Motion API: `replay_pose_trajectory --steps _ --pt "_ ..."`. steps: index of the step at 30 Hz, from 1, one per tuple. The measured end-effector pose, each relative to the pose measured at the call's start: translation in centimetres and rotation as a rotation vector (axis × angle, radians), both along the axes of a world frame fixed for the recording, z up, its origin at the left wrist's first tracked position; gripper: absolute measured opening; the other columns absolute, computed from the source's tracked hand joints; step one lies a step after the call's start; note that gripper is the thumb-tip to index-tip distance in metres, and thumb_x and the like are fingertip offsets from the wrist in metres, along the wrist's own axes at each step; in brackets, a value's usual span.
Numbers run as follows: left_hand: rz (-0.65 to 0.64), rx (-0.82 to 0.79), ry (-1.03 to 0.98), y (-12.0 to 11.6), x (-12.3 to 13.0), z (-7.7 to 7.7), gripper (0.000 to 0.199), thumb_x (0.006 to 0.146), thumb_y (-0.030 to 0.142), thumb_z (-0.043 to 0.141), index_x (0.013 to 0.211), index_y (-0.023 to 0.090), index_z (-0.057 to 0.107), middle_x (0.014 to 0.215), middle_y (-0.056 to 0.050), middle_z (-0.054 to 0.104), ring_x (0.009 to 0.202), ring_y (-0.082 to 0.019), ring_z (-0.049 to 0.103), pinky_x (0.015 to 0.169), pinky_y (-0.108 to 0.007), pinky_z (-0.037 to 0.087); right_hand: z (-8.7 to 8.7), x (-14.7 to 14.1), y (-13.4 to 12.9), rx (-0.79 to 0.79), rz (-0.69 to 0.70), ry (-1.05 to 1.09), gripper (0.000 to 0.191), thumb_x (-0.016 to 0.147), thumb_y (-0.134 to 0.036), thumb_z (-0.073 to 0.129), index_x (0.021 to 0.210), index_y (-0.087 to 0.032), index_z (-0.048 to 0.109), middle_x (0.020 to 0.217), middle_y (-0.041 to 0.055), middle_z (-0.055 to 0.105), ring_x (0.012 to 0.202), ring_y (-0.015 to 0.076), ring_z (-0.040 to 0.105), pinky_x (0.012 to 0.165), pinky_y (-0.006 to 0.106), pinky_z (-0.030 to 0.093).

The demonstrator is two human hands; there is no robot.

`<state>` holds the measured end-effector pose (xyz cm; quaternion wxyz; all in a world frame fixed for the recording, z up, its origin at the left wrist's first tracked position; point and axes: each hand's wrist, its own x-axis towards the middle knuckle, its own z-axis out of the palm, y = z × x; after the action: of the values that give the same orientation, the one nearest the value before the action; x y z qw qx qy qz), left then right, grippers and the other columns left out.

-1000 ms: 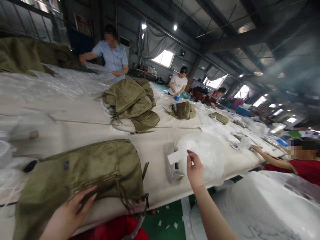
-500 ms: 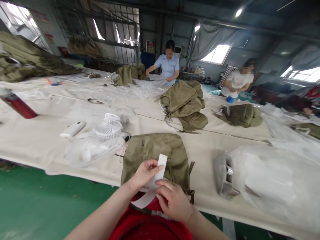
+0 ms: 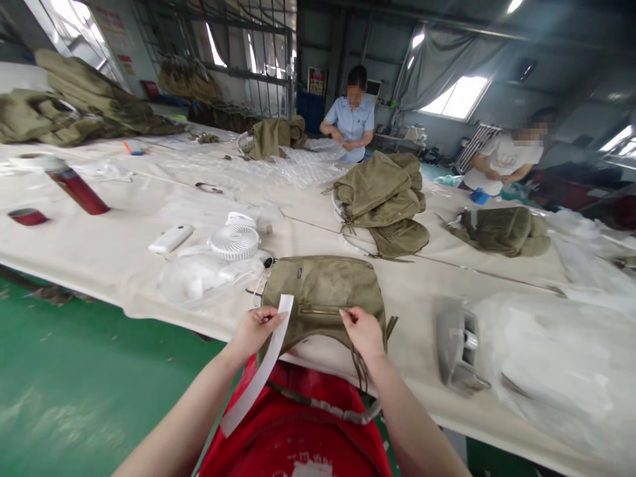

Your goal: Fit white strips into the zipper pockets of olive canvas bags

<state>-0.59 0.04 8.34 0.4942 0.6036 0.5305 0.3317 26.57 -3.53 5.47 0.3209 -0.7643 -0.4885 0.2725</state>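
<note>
An olive green bag [image 3: 332, 281] lies at the near edge of the table, with a zipper across its front. My left hand [image 3: 258, 326] is closed on a long white strip [image 3: 271, 351], pinched near its upper end; the strip hangs down over the red apron [image 3: 308, 437]. My right hand [image 3: 362, 328] is closed at the right end of the bag's zipper, thumb and forefinger pressed together; what they pinch is too small to make out. Dark cords hang below that hand.
A white fan [image 3: 234, 242], a white device [image 3: 170, 238] and a red bottle [image 3: 79, 189] stand to the left. More olive bags [image 3: 380, 192] lie behind. A grey tape dispenser [image 3: 460, 348] and clear plastic [image 3: 551, 371] are at right. Two people work across the table.
My hands have moved apart, the left taking the white strip leftward off the bag. My right hand has gone to the zipper. The bag's lower edge now lies farther up, and the view has shifted.
</note>
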Motion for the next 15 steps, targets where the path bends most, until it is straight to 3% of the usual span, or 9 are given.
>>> replay_pose_trajectory --steps 2,4,7,10,12,15 --pt "-0.047 0.035 0.063 0.1 -0.8 0.1 0.041 0.072 0.055 0.061 0.068 0.014 0.064 0.056 0.002 0.053 0.050 -0.009 0.041 0.047 -0.021 0.030 0.1 1.1 0.0 -0.043 0.008 -0.213 0.025 0.067 -0.046 0.068 0.068 -0.021 0.065 0.067 0.0058 0.064 0.065 0.0193 0.059 0.054 0.027 0.037" --pt "-0.088 0.074 0.120 0.1 -1.2 0.1 0.039 0.074 0.053 0.059 0.067 0.014 0.064 0.056 0.002 0.052 0.052 -0.009 0.041 0.048 -0.021 0.031 -0.2 1.8 -0.2 -0.151 0.097 -0.180 0.021 0.064 -0.038 0.071 0.057 -0.020 0.061 0.058 0.0026 0.059 0.058 0.0162 0.054 0.051 0.026 0.033" --pt "-0.158 0.083 0.158 -0.1 -1.0 0.1 0.038 0.075 0.051 0.058 0.067 0.015 0.066 0.059 0.001 0.055 0.056 -0.011 0.045 0.051 -0.021 0.034 -0.8 1.9 -0.6 -0.238 0.174 0.283 0.026 0.067 -0.036 0.068 0.052 -0.019 0.055 0.044 -0.0050 0.042 0.042 0.0086 0.036 0.044 0.024 0.023" --pt "-0.268 0.044 0.151 -0.6 -0.3 -0.1 0.037 0.074 0.051 0.059 0.070 0.015 0.068 0.063 0.000 0.058 0.060 -0.012 0.048 0.055 -0.022 0.037 -0.7 1.1 -1.6 -0.246 0.199 0.869 0.025 0.064 -0.037 0.074 0.063 -0.017 0.059 0.044 -0.0092 0.036 0.039 0.0052 0.026 0.040 0.022 0.016" --pt "-0.356 0.015 0.147 -1.1 0.2 -0.3 0.037 0.075 0.051 0.059 0.072 0.015 0.069 0.065 -0.001 0.060 0.062 -0.013 0.050 0.057 -0.023 0.038 -0.2 0.4 -2.4 -0.237 0.236 1.093 0.026 0.061 -0.033 0.079 0.072 -0.015 0.063 0.049 -0.0079 0.045 0.041 0.0044 0.032 0.041 0.020 0.021" --pt "-0.454 0.016 0.174 -1.8 0.6 -0.6 0.037 0.075 0.050 0.059 0.072 0.016 0.070 0.068 -0.002 0.062 0.063 -0.014 0.051 0.059 -0.023 0.039 1.0 -0.2 -3.5 -0.223 0.248 1.213 0.027 0.059 -0.027 0.083 0.077 -0.014 0.066 0.068 -0.0006 0.063 0.053 0.0053 0.048 0.049 0.019 0.034"
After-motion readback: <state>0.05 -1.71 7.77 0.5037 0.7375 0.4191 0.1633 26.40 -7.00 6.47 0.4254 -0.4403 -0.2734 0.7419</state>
